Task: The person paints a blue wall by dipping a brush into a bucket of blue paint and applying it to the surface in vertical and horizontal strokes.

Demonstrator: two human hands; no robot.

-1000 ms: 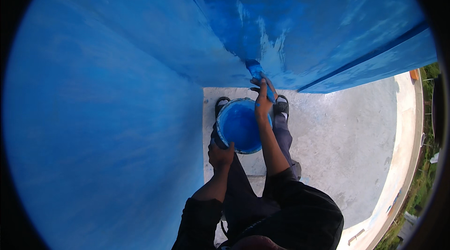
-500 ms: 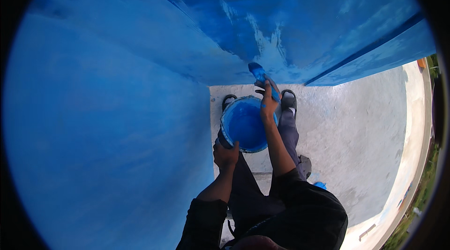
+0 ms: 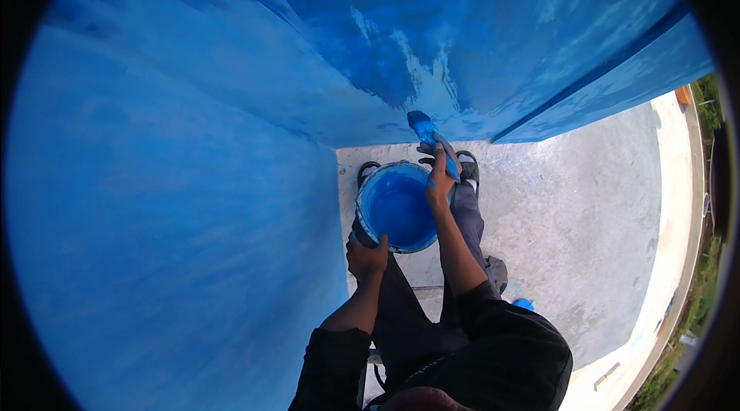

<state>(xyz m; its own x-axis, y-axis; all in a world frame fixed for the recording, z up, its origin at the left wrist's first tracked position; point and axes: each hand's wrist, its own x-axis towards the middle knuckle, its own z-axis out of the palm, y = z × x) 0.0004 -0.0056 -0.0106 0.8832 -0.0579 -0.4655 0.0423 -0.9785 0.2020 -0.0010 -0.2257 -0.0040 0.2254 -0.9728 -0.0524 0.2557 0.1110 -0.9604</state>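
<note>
My left hand [image 3: 367, 258] grips the near left rim of a bucket [image 3: 365, 207], its thumb over the edge. Blue paint [image 3: 399, 211] lies inside, and dried smears coat the rim. In my right hand [image 3: 442, 178], closed round its handle, is a paintbrush [image 3: 423, 129] with blue-soaked bristles pointing up and left. The brush is beyond the bucket's far right rim, close to the wall [image 3: 493, 33]; whether the bristles touch it I cannot tell. Darker wet-looking blue covers much of that wall, with paler streaks low down near the brush.
A second blue wall [image 3: 177, 203] rises close on my left and meets the far wall in a corner. My feet in dark sandals [image 3: 468, 167] stand on a pale concrete floor [image 3: 570, 218]. A small blue object [image 3: 523, 305] lies on the floor at right, beside a dark item [image 3: 497, 274].
The view has shifted slightly, so bucket and hands appear a little further left. The brush tilts slightly more to the left. Both grips are the same.
</note>
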